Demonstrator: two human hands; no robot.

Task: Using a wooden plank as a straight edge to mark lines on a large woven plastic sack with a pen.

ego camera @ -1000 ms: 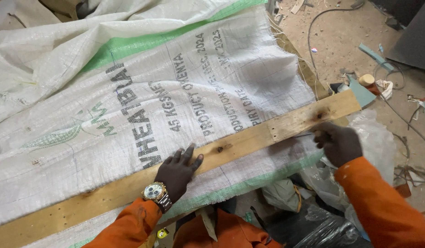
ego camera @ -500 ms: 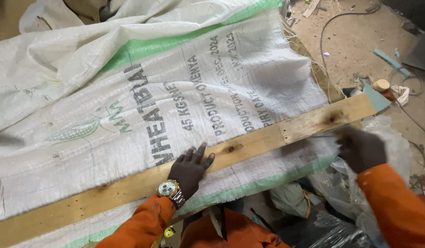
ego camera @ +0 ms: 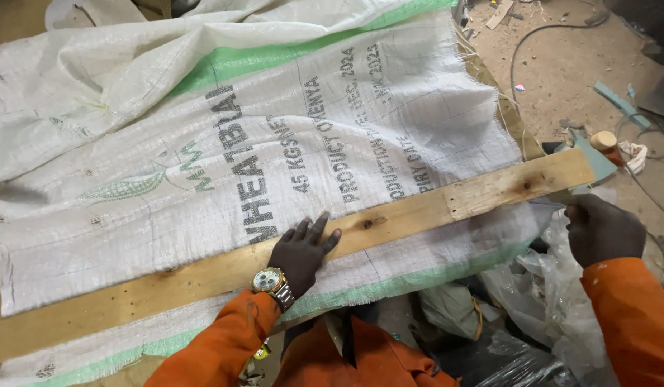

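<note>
A long wooden plank (ego camera: 432, 208) lies slantwise across a white woven sack (ego camera: 274, 122) with green stripes and dark print. My left hand (ego camera: 303, 251), with a gold wristwatch, presses flat on the plank near its middle, fingers spread. My right hand (ego camera: 601, 229) is closed at the sack's right edge just below the plank's right end. It seems to pinch the sack's edge or something thin, and what it grips is hidden. Both my sleeves are orange.
Crumpled clear plastic (ego camera: 547, 287) and dark bags lie below the sack's near edge. On the dusty floor at right are a cable (ego camera: 533, 43), a wooden-handled tool (ego camera: 604, 140), teal scraps (ego camera: 619, 100) and a rag (ego camera: 637, 154).
The view has shifted so that plank and sack sit further left in frame. My right hand has slid rightward along the plank's lower edge towards its end. My left hand stays pressed on the plank.
</note>
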